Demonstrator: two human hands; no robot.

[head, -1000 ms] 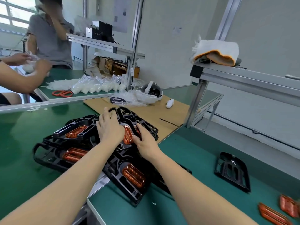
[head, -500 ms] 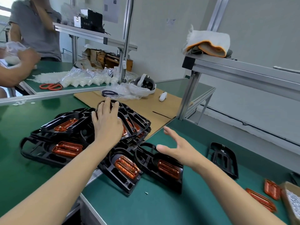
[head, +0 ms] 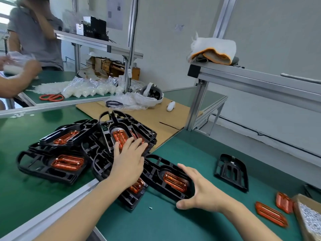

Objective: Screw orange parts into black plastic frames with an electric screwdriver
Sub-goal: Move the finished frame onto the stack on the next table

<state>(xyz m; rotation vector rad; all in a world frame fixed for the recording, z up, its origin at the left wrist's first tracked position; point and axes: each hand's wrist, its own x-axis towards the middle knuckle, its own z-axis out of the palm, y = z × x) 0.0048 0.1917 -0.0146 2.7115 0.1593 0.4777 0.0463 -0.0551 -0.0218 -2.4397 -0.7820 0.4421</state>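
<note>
A heap of black plastic frames (head: 52, 164) with orange parts screwed in lies on the green mat. My left hand (head: 128, 159) rests flat on the heap, fingers spread, touching the top frame (head: 119, 124). My right hand (head: 199, 190) is open, thumb and fingers curved around the near right end of a separate frame (head: 156, 171) with an orange part (head: 175, 181), touching its edge. An empty black frame (head: 231, 171) lies to the right. Two loose orange parts (head: 271, 213) (head: 284, 202) lie at far right. No screwdriver is visible.
A cardboard box of screws (head: 309, 220) sits at the right edge. One small screw (head: 150, 208) lies on the mat. Behind are a cardboard sheet (head: 152, 119), a white headset (head: 151, 94), plastic bags, scissors (head: 51, 97), an aluminium post (head: 196, 101), and another person (head: 34, 32) at the left.
My right hand left the heap, swung right, then came down to the end of the separate frame. My left hand slid lower and right on the heap. The view shifted.
</note>
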